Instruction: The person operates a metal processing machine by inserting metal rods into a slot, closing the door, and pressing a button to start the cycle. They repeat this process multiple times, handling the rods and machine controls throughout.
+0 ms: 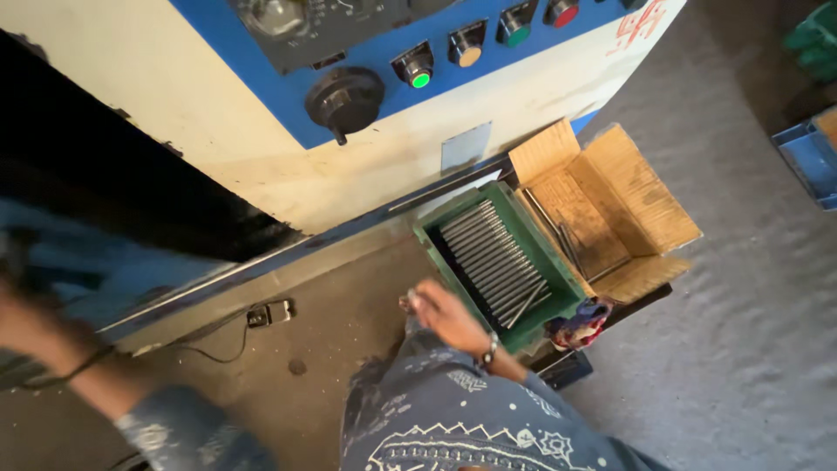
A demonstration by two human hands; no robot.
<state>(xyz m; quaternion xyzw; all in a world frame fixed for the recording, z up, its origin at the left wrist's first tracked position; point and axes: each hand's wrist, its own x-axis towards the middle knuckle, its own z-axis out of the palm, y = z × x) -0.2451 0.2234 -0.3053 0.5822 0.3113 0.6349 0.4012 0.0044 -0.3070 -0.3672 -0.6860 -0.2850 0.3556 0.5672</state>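
Below the machine's blue control panel (384, 61), a green tray (497, 262) of grey metal rods (493, 257) sits on the concrete floor (741, 331), just beside an open cardboard box (602, 209). Right hand (445, 316): hovers at the tray's near-left corner, fingers curled; whether it pinches anything cannot be told. Left hand (22, 318): blurred at the frame's left edge, its state cannot be told. A coloured rag (577, 321) lies against the tray's near end.

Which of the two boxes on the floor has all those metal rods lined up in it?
The green tray, the one nearer the right hand. Its rods fill it in a row; the open cardboard box beside it holds only a few.
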